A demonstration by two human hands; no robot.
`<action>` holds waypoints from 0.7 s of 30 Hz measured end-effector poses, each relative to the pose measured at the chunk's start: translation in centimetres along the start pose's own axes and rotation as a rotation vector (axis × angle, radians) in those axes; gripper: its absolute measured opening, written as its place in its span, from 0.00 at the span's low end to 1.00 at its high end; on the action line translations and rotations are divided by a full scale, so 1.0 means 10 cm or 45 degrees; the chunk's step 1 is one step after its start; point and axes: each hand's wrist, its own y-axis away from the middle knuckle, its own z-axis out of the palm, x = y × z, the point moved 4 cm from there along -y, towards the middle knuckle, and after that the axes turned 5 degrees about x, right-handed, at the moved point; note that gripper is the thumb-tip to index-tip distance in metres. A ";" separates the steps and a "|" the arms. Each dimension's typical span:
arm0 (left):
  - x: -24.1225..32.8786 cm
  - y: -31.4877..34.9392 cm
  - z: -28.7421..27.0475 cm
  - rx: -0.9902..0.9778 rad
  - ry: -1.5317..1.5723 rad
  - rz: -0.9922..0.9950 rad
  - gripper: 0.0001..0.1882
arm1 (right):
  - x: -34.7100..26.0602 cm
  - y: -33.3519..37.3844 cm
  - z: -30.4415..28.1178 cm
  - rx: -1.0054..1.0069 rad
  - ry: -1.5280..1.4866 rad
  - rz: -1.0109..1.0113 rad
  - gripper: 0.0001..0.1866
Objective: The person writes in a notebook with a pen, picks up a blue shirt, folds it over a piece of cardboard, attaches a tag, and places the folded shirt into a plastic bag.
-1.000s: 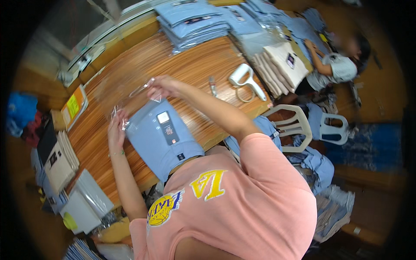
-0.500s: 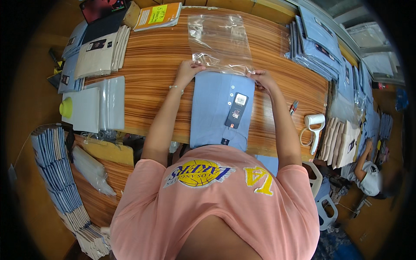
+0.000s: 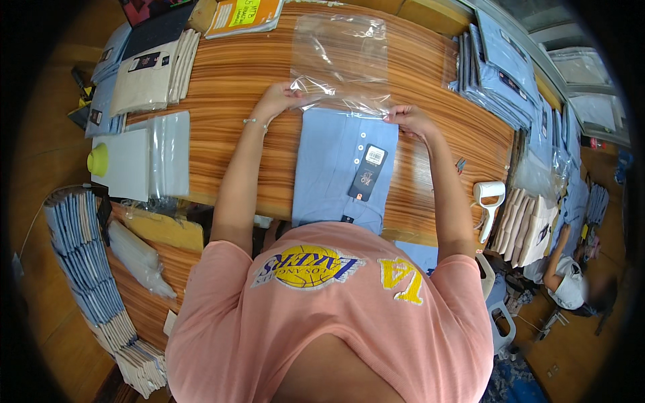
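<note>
Worktop: long striped wooden table, running from the left edge to the right edge of the view, the person standing at its near edge.
Folded shirt: light blue shirt lying flat at the middle of the near edge; its long axis runs from the near edge toward the far edge, collar end pointing to the far side, lower end hanging just over the near edge. A dark hang tag lies on its front, right of the button row.
Clear bag: transparent plastic bag flat on the worktop just beyond the shirt, long axis in line with the shirt's; its open mouth faces the near side and meets the shirt's collar end.
Left hand: left hand at the bag mouth's left corner, fingers pinched together on the plastic.
Right hand: right hand at the mouth's right corner, fingers closed on the plastic edge, touching the shirt's far right corner.
Right end: stacks of blue folded shirts along the far right corner; a white tagging gun by the near right edge.
Left end: cream folded garments and bagged white pieces near the left edge.
</note>
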 end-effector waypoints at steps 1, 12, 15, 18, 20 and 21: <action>-0.04 0.01 0.02 0.054 0.014 0.092 0.09 | 0.01 0.01 -0.01 0.017 0.026 -0.020 0.06; 0.17 0.25 0.24 -0.279 -0.022 -0.134 0.14 | 0.19 0.06 -0.21 0.082 -0.020 -0.032 0.10; 0.12 0.21 0.26 -0.304 -0.029 -0.109 0.16 | 0.21 0.11 -0.22 -0.036 -0.093 -0.006 0.14; 0.10 0.20 0.24 -0.345 -0.011 -0.122 0.19 | 0.12 0.20 -0.13 -0.121 -0.004 -0.009 0.17; 0.11 0.24 0.24 -0.388 0.001 -0.181 0.21 | 0.15 0.20 -0.11 -0.212 0.048 -0.034 0.20; 0.16 0.25 0.24 -0.422 -0.028 -0.185 0.21 | 0.15 0.21 -0.09 -0.258 0.073 -0.047 0.22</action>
